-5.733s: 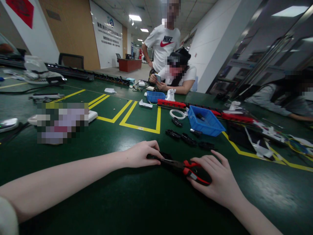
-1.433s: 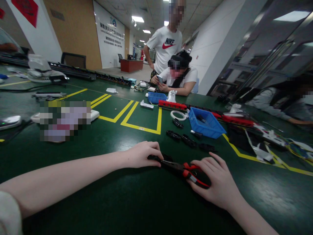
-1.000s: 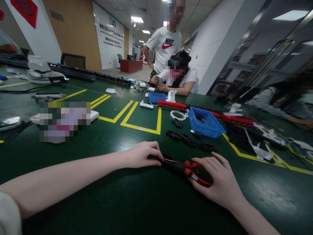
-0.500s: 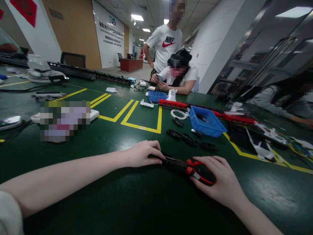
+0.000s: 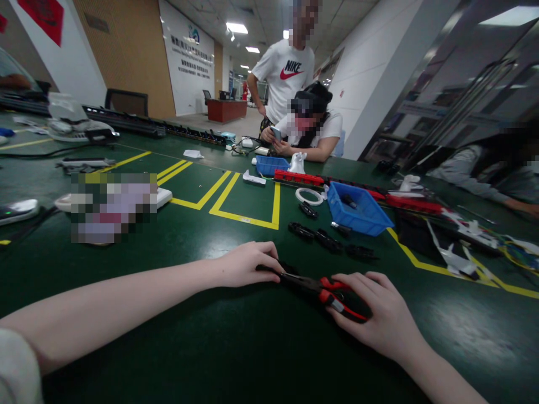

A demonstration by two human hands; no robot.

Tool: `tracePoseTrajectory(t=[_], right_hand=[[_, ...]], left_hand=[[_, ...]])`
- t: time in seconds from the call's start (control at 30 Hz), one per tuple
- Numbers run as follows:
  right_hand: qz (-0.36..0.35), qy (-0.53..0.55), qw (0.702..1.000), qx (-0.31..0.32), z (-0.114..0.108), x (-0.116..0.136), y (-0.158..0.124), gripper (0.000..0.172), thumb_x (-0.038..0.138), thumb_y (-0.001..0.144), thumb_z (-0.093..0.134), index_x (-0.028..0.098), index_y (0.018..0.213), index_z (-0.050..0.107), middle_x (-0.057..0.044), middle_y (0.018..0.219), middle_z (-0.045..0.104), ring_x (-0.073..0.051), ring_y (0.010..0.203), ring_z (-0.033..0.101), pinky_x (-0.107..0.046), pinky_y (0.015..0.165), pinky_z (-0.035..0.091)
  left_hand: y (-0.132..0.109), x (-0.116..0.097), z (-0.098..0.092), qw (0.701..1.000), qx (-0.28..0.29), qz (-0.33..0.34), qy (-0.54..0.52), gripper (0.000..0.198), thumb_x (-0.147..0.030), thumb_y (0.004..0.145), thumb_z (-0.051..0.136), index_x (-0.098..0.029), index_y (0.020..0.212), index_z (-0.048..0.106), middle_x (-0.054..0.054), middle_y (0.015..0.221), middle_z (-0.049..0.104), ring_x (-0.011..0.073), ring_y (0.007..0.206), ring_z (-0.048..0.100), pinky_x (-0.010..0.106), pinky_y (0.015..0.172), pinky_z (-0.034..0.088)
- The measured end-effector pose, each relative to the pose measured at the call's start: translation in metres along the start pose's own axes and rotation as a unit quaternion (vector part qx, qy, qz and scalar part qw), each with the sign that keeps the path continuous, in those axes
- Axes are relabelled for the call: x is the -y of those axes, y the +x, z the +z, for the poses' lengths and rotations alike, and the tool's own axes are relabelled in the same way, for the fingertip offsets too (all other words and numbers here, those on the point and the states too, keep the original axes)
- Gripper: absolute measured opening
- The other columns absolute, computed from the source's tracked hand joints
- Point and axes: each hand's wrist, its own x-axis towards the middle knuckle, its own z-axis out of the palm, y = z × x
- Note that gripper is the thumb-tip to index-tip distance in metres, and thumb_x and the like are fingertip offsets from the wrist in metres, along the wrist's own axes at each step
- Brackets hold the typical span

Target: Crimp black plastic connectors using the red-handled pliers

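Red-and-black long-nose pliers (image 5: 330, 293) lie across the middle foreground, their jaws pointing left. My right hand (image 5: 373, 311) is wrapped round their handles. At the jaw tips, my left hand (image 5: 250, 265) pinches a small black part (image 5: 287, 268), mostly hidden by the fingers and dark against the table. Beyond the pliers, several black parts (image 5: 327, 240) lie in a row, close to a blue tray (image 5: 360, 216) that has a dark item inside. A white ring (image 5: 309, 196) rests left of this tray.
The green table (image 5: 177, 331) bears yellow tape outlines (image 5: 244, 219). At left lie a blurred-out phone-like object (image 5: 113, 216) and white devices. Red and black strips (image 5: 298, 178), a small blue tray (image 5: 272, 165) and cables stand farther back. Across the table, a seated person holds a phone; another stands behind.
The plier handles have drawn closer together in my right hand, and the pliers have tilted slightly. My left hand has hardly moved. The view has shifted very slightly.
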Motion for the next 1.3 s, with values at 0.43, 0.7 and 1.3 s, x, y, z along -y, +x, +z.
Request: tracePoseTrajectory(t=[0.43,0.7,1.3], right_hand=[[0.021,-0.021,0.998,0.059,-0.005,0.010,0.003,0.044,0.041,0.077,0.064,0.021,0.116,0.062,-0.006,0.091,0.070,-0.016,0.065,0.057,-0.031,0.058,0.046],[0.010,-0.023,0.997,0.068,-0.001,0.006,0.002,0.044,0.039,0.078,0.064,0.020,0.117,0.059,-0.008,0.098,0.070,-0.021,0.078,0.062,-0.036,0.070,0.048],[-0.036,-0.064,0.997,-0.032,-0.001,-0.005,-0.001,0.051,0.042,0.080,0.064,0.016,0.123,0.053,-0.011,0.109,0.067,-0.027,0.097,0.063,-0.048,0.097,0.039]], left_hand=[[0.000,0.003,0.000,0.999,-0.001,-0.007,-0.047,0.019,-0.025,0.093,0.063,-0.018,0.108,0.073,0.007,0.109,0.058,0.0177,0.096,0.061,0.030,0.083,0.050],[-0.001,0.004,0.002,0.999,-0.011,-0.007,-0.052,0.020,-0.028,0.091,0.066,-0.019,0.107,0.074,0.006,0.105,0.060,0.0176,0.092,0.062,0.029,0.080,0.050],[-0.002,-0.003,0.000,0.991,-0.076,-0.044,-0.097,0.031,-0.034,0.081,0.075,-0.021,0.109,0.071,0.008,0.124,0.054,0.0150,0.086,0.060,0.032,0.075,0.056]])
